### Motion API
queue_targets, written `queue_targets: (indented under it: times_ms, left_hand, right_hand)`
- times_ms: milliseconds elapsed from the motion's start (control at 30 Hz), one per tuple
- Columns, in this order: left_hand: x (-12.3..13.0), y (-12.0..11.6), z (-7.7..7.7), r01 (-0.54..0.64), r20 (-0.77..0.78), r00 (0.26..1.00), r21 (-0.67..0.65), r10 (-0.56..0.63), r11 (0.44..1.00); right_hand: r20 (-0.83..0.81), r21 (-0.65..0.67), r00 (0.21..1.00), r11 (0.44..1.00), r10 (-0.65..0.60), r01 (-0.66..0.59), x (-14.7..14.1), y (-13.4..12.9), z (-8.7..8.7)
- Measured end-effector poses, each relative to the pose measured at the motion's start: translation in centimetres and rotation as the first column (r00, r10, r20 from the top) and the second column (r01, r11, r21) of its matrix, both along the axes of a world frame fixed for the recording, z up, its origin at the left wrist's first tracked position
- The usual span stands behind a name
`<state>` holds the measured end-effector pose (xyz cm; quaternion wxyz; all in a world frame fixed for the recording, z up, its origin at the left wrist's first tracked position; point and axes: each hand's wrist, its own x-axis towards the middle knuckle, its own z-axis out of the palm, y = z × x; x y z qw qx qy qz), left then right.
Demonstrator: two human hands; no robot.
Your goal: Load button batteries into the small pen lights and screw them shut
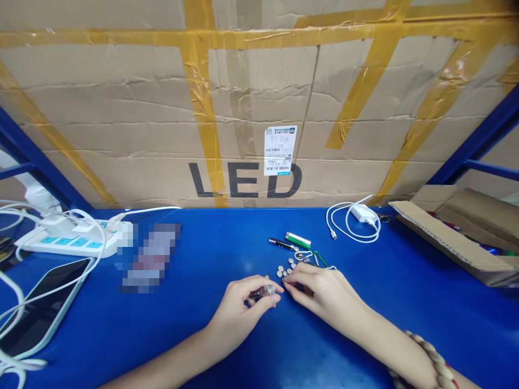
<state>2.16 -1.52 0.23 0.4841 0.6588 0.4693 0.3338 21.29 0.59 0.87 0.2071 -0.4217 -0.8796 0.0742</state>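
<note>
My left hand (252,302) is closed around a small dark cylinder with a silvery end (265,292), like a mini flashlight body. My right hand (314,283) is just to its right, thumb and forefinger pinched together over the blue table. Whatever lies between those fingertips is too small to make out. Several silver button cells (280,268) lie loose at the right fingertips, some partly hidden by the hand. Behind them are a black tube (281,243), a green and silver tube (298,240), a white carabiner clip (303,254) and a green carabiner clip (320,259).
A white power strip (68,243) with tangled cables and a phone (44,305) occupy the left side. Near them lies a blurred-out flat object (152,256). A charger cable (352,221) and an open cardboard box (458,237) sit right. A taped carton (154,119) walls the back.
</note>
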Motion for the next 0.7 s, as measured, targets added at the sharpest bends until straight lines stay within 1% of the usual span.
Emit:
queue_targets:
  times_ms: [100,167,233,333,567,633,700]
  left_hand:
    - [0.1,-0.1,0.1,0.028,0.007,1.0,-0.053,-0.027,0.998]
    - [0.1,-0.1,0.0,0.053,0.021,0.998,-0.069,-0.051,0.996]
    - [0.1,0.0,-0.1,0.081,0.034,0.996,-0.081,-0.078,0.993]
    - [0.1,0.0,-0.2,0.108,0.044,0.994,-0.085,-0.104,0.991]
    - [0.1,-0.1,-0.3,0.121,0.037,0.992,-0.094,-0.118,0.988]
    - [0.1,0.0,-0.4,0.117,0.054,0.992,-0.096,-0.112,0.988]
    - [0.1,0.0,-0.6,0.1,0.083,0.992,-0.111,-0.091,0.989]
  right_hand:
    - [-0.218,0.11,0.976,0.994,0.012,0.012,-0.3,-0.2,-0.1]
    - [-0.364,0.172,0.93,0.985,0.057,0.007,-0.6,-0.6,-0.1]
    - [-0.452,0.21,0.884,0.977,0.119,-0.024,-0.9,-1.0,0.0]
    - [-0.472,0.219,0.86,0.971,0.196,-0.101,-1.1,-1.5,0.0]
    - [-0.407,0.249,0.871,0.951,0.276,-0.185,-1.3,-1.7,-0.1]
    - [-0.421,0.232,0.866,0.955,0.27,-0.185,-1.2,-1.6,0.3]
    - [-0.47,0.205,0.857,0.971,0.209,-0.124,-0.9,-1.3,0.9]
